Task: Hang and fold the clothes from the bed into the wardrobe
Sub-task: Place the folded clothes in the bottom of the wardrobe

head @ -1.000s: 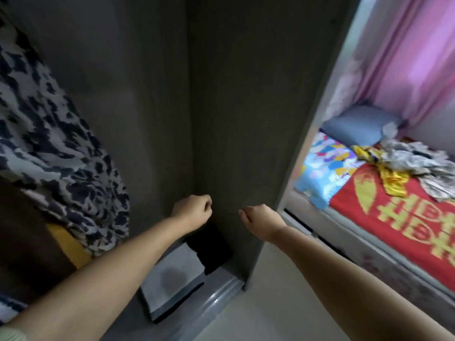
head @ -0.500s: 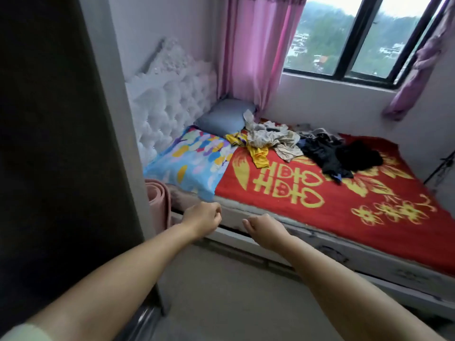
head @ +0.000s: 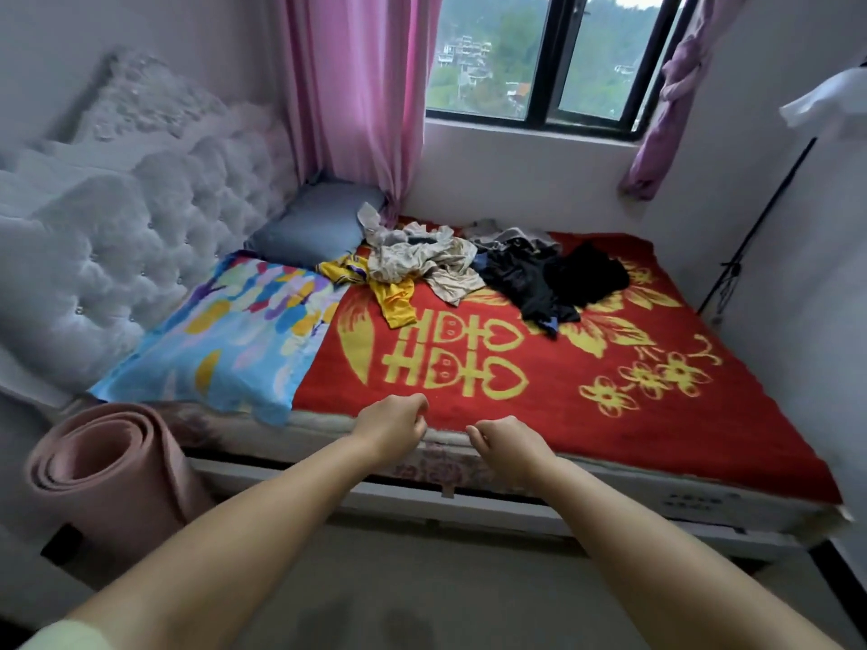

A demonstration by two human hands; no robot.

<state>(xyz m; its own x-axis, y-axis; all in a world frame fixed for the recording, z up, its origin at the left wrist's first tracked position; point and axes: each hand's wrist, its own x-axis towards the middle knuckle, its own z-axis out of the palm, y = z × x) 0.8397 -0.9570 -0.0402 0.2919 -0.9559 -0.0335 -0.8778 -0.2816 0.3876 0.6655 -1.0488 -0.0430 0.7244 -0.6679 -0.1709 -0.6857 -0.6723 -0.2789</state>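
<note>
A: What carries the work here?

B: The bed (head: 703,415), covered by a red blanket (head: 610,438) with gold characters. Two pillows lie at its head end: a patterned one (head: 225,340) at the near corner, a grey one (head: 314,225) at the far corner by the pink curtain (head: 356,86).

A: Where are the clothes?

B: In one heap along the far edge, below the window (head: 539,53). We see a dark pile (head: 539,279) towards the middle, a pale crumpled garment (head: 422,262) touching it on the head side, and a yellow garment (head: 394,297) trailing from that towards the near edge. The wardrobe is not in view.

A: State of the hands?

B: Our left hand (head: 391,426) and right hand (head: 509,441) hang over the near edge, close together, fingers loosely curled, holding nothing.

A: Which step is in hand?

B: We judge it to be the fetch step: we face the bed with both hands free and no garment taken.

A: What does the next move call for?

B: A reach across the blanket to the far edge. We would take one garment only; the yellow one lies nearest. Expect tangling where the pieces overlap, so lift slowly and separate.
</note>
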